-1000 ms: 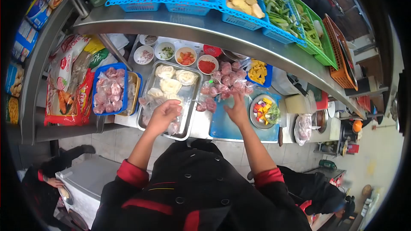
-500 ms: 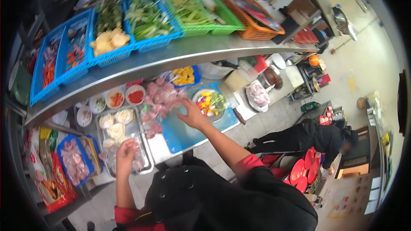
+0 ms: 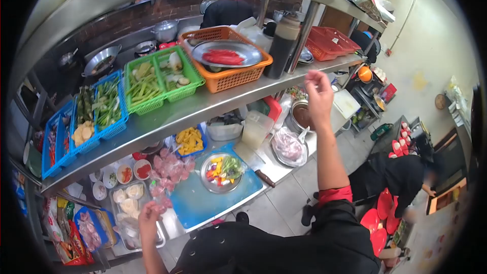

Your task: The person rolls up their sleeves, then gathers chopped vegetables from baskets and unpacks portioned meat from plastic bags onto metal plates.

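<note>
Loose, bent fingers show on both hands, and no thing can be seen in them. The right hand (image 3: 319, 90) is up high, in front of the right part of the steel shelf (image 3: 167, 115), to the right of the dark bottle (image 3: 282, 45). I cannot tell if it touches the shelf. The left hand (image 3: 148, 218) is low, by the right rim of the metal tray (image 3: 163, 237), near the bagged meat (image 3: 170, 167). I cannot tell if its fingertips touch the meat.

The tray sits at the front edge of the table (image 3: 171, 224), near its left end. Its raised sides likely keep the pale nests of food (image 3: 134, 191) from sliding out. Bagged meat lies in a heap just beside the tray and by the back left corner of the blue cutting board (image 3: 190, 203). The bags may be there to keep small lots apart.

On the board, near its back edge, a round steel plate (image 3: 204, 180) holds cut peppers (image 3: 219, 166), maybe so the bits do not roll off. The knife (image 3: 265, 178) lies just past the board's right edge, with its handle toward the table's front edge, which looks easy to grab.
</note>
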A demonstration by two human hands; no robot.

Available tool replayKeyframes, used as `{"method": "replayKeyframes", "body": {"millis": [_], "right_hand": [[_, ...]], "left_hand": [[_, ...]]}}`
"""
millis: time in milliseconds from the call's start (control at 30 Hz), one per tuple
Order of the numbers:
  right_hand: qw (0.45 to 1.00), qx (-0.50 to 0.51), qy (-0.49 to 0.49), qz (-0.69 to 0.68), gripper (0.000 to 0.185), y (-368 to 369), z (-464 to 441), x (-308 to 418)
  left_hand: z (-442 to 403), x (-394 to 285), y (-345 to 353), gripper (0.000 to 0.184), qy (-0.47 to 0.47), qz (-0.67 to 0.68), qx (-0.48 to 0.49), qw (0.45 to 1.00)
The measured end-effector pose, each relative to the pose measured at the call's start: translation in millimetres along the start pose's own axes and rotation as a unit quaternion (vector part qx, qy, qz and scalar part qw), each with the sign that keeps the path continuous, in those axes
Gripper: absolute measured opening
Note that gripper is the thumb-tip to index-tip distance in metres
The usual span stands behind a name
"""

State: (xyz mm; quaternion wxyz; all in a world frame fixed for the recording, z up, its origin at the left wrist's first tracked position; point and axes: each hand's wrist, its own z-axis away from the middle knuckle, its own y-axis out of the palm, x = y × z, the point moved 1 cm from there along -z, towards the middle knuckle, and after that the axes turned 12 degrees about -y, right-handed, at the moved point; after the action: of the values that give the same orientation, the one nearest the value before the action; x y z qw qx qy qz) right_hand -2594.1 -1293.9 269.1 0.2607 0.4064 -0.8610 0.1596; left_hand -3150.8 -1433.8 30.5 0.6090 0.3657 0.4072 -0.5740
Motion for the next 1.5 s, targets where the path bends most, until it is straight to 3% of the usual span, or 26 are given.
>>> {"method": "replayKeyframes", "body": {"millis": [100,333,500,567,700,767,833,1100,1233,1300,1367,1500], "right_hand": [[0.996,-0.006,-0.071,-0.044,0.022,-45.9,-57.7,-35.1],[0.994,-0.024,-0.012,-0.111,0.022,-104.0,-85.1,-81.0],[0.984,0.1,0.123,-0.076,0.014,-114.3,-36.9,-161.5],[0.938,0.318,0.136,-0.015,0.016,-115.3,-11.0,-201.0],[0.932,0.346,0.104,-0.008,0.022,-118.2,28.8,-237.9],[0.911,0.374,0.173,-0.018,0.026,-119.4,29.7,-244.2],[0.909,0.384,0.159,-0.01,0.026,-118.5,20.8,-239.2],[0.97,0.237,0.05,-0.034,0.02,-132.8,-109.1,-113.3],[0.978,0.186,-0.065,0.071,0.017,-151.9,-157.6,-18.9],[0.979,0.14,-0.104,0.101,0.017,-156.1,-184.0,5.4],[0.952,0.086,-0.21,0.204,0.016,-164.0,-219.1,27.8],[0.871,-0.025,-0.25,0.422,0.021,-194.7,-288.0,40.8]], "left_hand": [[17.3,-20.5,49.6,0.03,-0.009,-0.015,0.002,1.0],[29.5,-51.1,122.1,0.034,-0.006,-0.08,-0.02,0.997],[23.4,-51.5,159.3,0.034,-0.008,-0.084,-0.007,0.996],[21.4,-57.2,172.8,0.034,-0.012,-0.096,0.006,0.995],[22.6,-72.5,191.8,0.033,-0.012,-0.142,0.027,0.989],[15.2,-76.8,196.5,0.033,0.003,-0.142,0.033,0.989],[12.3,-79.4,197.9,0.032,0.005,-0.139,0.046,0.989],[0.4,-92.8,185.5,0.033,0.053,-0.135,0.093,0.985],[-1.0,-95.3,184.1,0.032,0.077,-0.101,0.146,0.981],[16.0,-102.2,184.7,0.035,0.073,-0.112,0.12,0.984],[19.5,-101.4,175.1,0.036,0.077,-0.11,0.127,0.983],[3.6,-70.8,151.4,0.034,0.064,-0.095,0.15,0.982]]}}
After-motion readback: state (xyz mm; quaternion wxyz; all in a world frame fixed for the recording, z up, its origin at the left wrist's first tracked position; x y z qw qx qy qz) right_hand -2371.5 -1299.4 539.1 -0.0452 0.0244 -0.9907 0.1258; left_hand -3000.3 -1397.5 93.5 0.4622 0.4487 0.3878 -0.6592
